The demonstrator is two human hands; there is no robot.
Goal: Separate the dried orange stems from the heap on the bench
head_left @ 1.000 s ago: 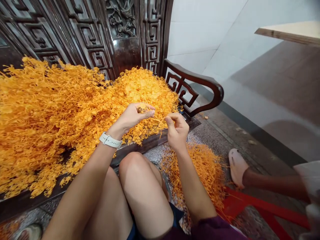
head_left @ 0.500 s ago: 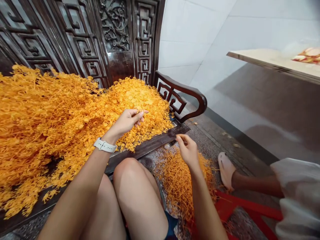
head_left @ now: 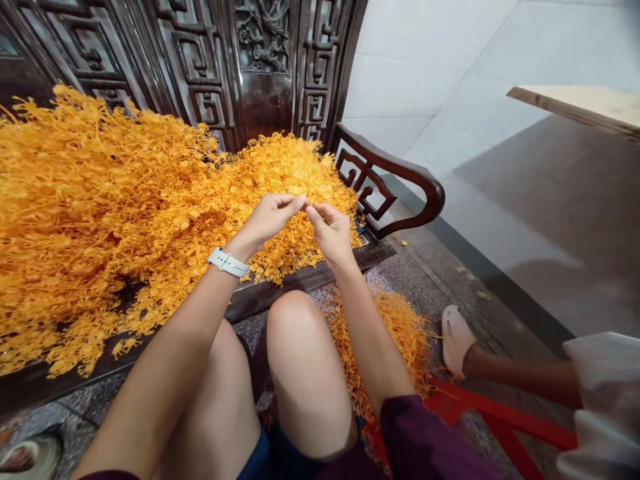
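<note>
My left hand (head_left: 273, 217), with a pale watch strap (head_left: 229, 263) at its wrist, pinches a thin orange strand, mostly covered by the fingertips. The fingertips of my right hand (head_left: 333, 235) meet it there, thumb and forefinger pressed together; what they grip is too small to make out. Both hands are above the near edge of a large heap of orange-yellow, branching, flower-like strands (head_left: 155, 180). That heap covers the seat of a dark carved wooden bench (head_left: 270, 100). Below my right forearm lies a second pile of thin, darker orange strands (head_left: 395, 327), low near the floor.
The bench's curved armrest (head_left: 425, 193) rises just beyond my hands. A red stool-like frame (head_left: 495, 420) stands at lower right, close to another person's foot in a pale clog (head_left: 455, 340). A wooden board (head_left: 580, 110) juts out at upper right. My knees (head_left: 300, 333) are below my forearms.
My right hand has risen from above the lower pile and moved left to meet my left hand. The view has shifted slightly, and the left hand keeps its pinch over the heap.
</note>
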